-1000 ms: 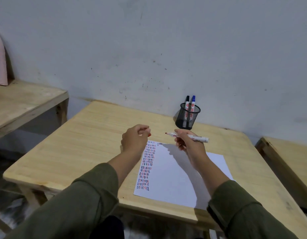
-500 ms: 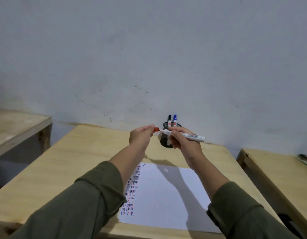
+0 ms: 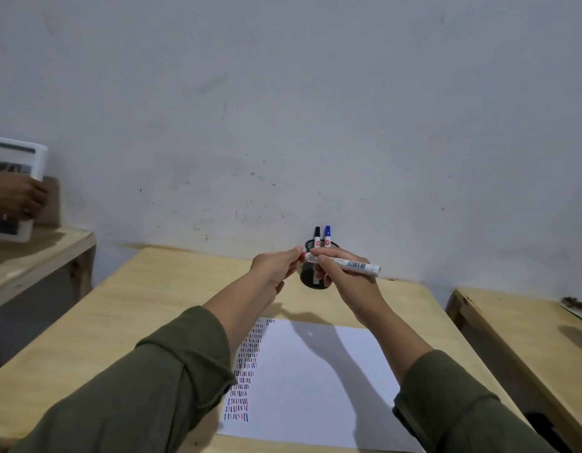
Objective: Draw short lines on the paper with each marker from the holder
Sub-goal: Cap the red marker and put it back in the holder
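Observation:
My right hand (image 3: 343, 276) grips a white marker (image 3: 355, 265) held level above the table, its red end pointing left. My left hand (image 3: 276, 266) pinches the red cap (image 3: 303, 255) at that end, so the two hands meet in front of the black mesh holder (image 3: 310, 280). A black-capped marker (image 3: 317, 237) and a blue-capped marker (image 3: 327, 236) stand upright in the holder. The white paper (image 3: 315, 380) lies on the wooden table (image 3: 145, 308) below my arms, with a column of short red, blue and black lines along its left edge.
Another person's hand (image 3: 16, 197) holds a white framed object (image 3: 18, 178) at the far left, over a low wooden bench (image 3: 37, 256). A second wooden table (image 3: 525, 325) stands to the right. The grey wall is right behind the holder.
My hands rose from just above the paper and came together in front of the holder; the cap in my left hand now sits on the marker's red tip. The view tilted up.

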